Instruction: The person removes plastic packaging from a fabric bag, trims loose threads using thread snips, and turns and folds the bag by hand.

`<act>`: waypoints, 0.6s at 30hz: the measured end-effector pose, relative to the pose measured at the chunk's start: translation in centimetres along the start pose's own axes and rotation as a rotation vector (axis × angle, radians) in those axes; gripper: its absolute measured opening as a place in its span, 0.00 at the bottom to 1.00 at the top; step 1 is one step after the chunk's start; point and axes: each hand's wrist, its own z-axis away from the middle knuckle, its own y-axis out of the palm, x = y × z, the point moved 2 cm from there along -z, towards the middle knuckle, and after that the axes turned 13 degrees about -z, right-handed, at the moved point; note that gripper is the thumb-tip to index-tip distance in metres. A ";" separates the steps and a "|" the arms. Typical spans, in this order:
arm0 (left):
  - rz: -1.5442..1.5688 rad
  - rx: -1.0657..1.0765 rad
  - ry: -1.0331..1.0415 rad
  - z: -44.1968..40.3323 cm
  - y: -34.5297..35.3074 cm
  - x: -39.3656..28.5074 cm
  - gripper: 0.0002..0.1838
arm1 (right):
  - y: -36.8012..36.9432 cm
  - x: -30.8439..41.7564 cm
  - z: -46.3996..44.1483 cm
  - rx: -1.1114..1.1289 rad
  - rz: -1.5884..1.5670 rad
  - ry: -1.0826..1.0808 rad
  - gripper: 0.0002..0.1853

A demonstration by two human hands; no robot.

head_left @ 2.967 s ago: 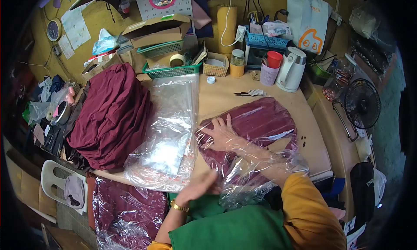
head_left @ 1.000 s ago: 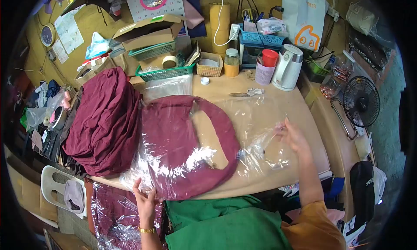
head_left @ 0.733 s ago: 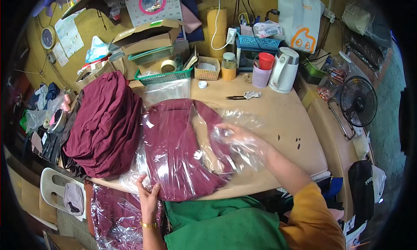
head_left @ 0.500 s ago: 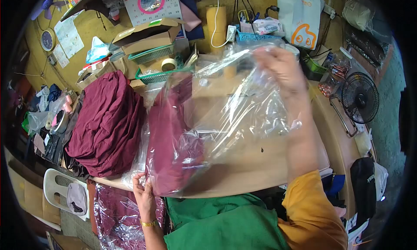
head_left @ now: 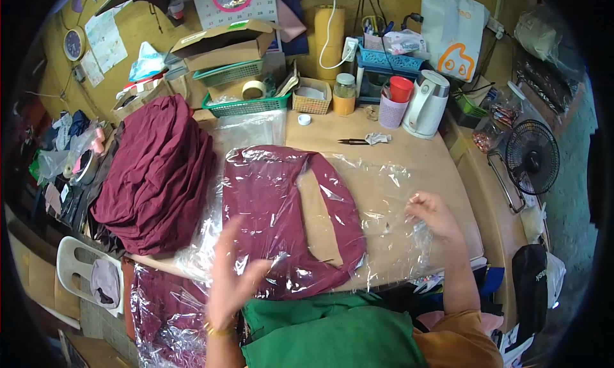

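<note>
A maroon garment [head_left: 268, 227] lies inside a clear plastic bag [head_left: 390, 182] on the brown tabletop [head_left: 416, 144]. Over the bag's lower left part, my left hand [head_left: 233, 278] is raised with its fingers apart, slightly blurred, and nothing in it. At the right end of the bag, my right hand [head_left: 432, 211] has its fingers closed on the clear plastic. To the left of the bagged garment stands a tall pile of folded maroon cloth [head_left: 157, 176]. More clear bags [head_left: 249, 130] lie flat beneath the upper left part of the bagged garment.
Thread snips [head_left: 352, 141] and a small white cap [head_left: 304, 120] lie toward the back. Along the wall are a green basket [head_left: 249, 105], a jar [head_left: 345, 94], a purple cup [head_left: 391, 112] and a white kettle [head_left: 427, 104]. A black fan [head_left: 532, 155] stands at the right.
The bag's right end, lifted half a second ago, is back down on the table with my right hand lower. My left hand has let go of the bag's lower left corner and risen.
</note>
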 end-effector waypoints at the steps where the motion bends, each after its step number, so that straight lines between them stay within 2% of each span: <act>1: -0.007 0.164 0.135 -1.6 1.8 -3.5 0.51 | 3.3 2.4 0.3 0.145 -0.189 0.118 0.06; 2: 0.078 0.311 0.180 -2.8 4.4 -5.2 0.54 | 6.0 3.8 0.1 0.356 -0.289 0.087 0.07; 3: 0.060 0.333 0.282 -4.0 6.9 -6.3 0.53 | 7.9 4.6 -0.1 0.568 -0.389 0.059 0.07; 4: 0.187 0.380 0.222 -5.2 8.9 -7.3 0.42 | 8.6 4.6 -0.4 0.579 -0.388 0.061 0.07; 5: 0.305 0.402 0.236 -6.4 11.1 -6.4 0.23 | 8.9 4.3 -1.0 0.553 -0.406 -0.026 0.08; 6: 0.301 0.396 0.238 -7.2 10.8 -6.6 0.23 | 9.0 3.8 -1.8 0.523 -0.424 -0.118 0.08; 7: 0.236 0.301 0.209 -8.1 10.4 -6.7 0.16 | 6.1 0.4 -3.5 0.491 -0.536 0.049 0.08; 8: 0.174 0.205 0.178 -8.7 10.0 -6.7 0.08 | 5.8 -0.5 -4.1 0.493 -0.534 0.044 0.08; 9: 0.174 0.119 0.228 -9.1 9.6 -7.2 0.02 | 5.4 -1.4 -4.6 0.378 -0.511 0.190 0.09; 10: 0.173 0.115 0.230 -9.4 9.7 -7.8 0.02 | 6.3 -3.1 -4.7 0.312 -0.450 0.263 0.11; 11: 0.173 0.113 0.369 -9.4 10.5 -9.1 0.02 | 7.2 -4.7 -4.8 0.247 -0.393 0.339 0.12; 12: 0.174 0.111 0.507 -9.2 11.4 -10.5 0.02 | 8.5 -5.1 -5.4 0.321 -0.236 0.335 0.12; 14: 0.091 0.102 0.662 -7.7 13.5 -14.1 0.03 | 13.5 -3.8 -8.2 0.603 0.216 0.060 0.12; 15: 0.164 0.194 0.708 -6.9 14.9 -15.5 0.04 | 16.0 -3.0 -9.7 0.666 0.441 -0.148 0.11; 16: 0.238 0.286 0.755 -6.2 15.7 -16.5 0.06 | 18.4 -2.4 -10.8 0.662 0.663 -0.347 0.11; 18: 0.292 0.287 0.738 -4.5 14.2 -17.8 0.07 | 21.6 -1.8 -13.0 0.542 0.951 -0.594 0.11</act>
